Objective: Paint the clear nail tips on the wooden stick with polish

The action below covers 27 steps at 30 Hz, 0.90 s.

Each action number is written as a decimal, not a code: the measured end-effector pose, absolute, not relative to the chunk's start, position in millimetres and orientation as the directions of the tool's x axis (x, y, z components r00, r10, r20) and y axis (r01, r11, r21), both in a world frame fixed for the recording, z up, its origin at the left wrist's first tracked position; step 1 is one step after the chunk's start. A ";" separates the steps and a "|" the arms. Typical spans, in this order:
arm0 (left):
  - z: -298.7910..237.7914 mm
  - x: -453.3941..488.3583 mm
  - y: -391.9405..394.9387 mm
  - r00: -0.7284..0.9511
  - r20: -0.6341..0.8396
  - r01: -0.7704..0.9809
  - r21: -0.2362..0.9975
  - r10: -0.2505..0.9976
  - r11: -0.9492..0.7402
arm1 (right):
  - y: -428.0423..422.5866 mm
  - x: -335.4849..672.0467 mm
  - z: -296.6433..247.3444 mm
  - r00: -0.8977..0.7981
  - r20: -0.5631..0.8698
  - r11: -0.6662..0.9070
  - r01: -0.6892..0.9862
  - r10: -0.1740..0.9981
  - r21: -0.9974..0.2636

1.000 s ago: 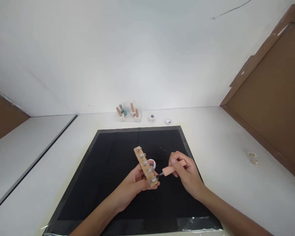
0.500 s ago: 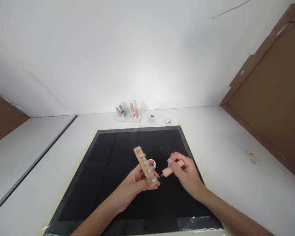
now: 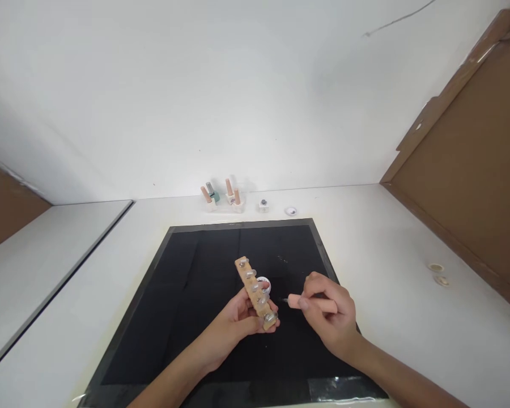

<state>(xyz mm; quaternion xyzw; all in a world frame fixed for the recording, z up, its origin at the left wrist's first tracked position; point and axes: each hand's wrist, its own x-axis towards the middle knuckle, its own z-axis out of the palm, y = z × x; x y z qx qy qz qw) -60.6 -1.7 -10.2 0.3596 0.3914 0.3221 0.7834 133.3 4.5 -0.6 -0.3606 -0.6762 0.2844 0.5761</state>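
My left hand [image 3: 238,317] is closed around the lower part of a light wooden strip [image 3: 247,279]. Several clear false nails [image 3: 262,300] stand along the strip, which tilts up and to the left. In my right hand [image 3: 331,309] is a nail polish brush with a peach-coloured cap [image 3: 318,304]. The brush's dark tip points left toward the strip, a short gap away from the nearest false nail. A small round white dish [image 3: 264,285] with dark bits shows just behind the strip, partly hidden by my left fingers.
Both hands are over a black mat [image 3: 187,317] on a white table. Beyond it stand a clear tray [image 3: 223,209] of nail polish bottles, an uncapped bottle [image 3: 263,206] and a small white dish [image 3: 290,211]. Two small round pieces [image 3: 436,267] lie at the right.
My right hand has drawn the brush away from the lowest false nail, to the right. The strip in my left hand has shifted slightly down and right.
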 end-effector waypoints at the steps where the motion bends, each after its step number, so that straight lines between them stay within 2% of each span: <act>1: -10.2 -60.5 -1.7 0.486 -0.383 -0.224 0.814 0.786 0.535 | 3.9 133.1 0.4 -0.083 0.617 0.621 0.179 0.783 -0.764; 4: -9.2 -59.7 -1.5 0.478 -0.392 -0.218 0.814 0.786 0.539 | 3.0 132.3 3.8 -0.128 0.689 0.699 0.197 0.714 -0.688; 10: -6.8 -54.7 0.7 0.450 -0.367 -0.200 0.848 0.815 0.492 | 1.9 131.4 7.1 -0.251 0.596 0.633 0.104 0.763 -0.767; 16: -8.9 -52.6 0.3 0.475 -0.321 -0.199 0.868 0.819 0.456 | 2.7 129.8 6.5 -0.314 0.623 0.688 0.171 0.716 -0.705; 23: -11.6 -53.7 0.8 0.474 -0.335 -0.188 0.865 0.814 0.465 | 6.3 129.5 2.6 -0.268 0.724 0.771 0.261 0.636 -0.581; 27: -12.6 -53.6 0.7 0.471 -0.329 -0.197 0.865 0.818 0.461 | 5.9 129.8 5.2 -0.207 0.733 0.757 0.288 0.648 -0.587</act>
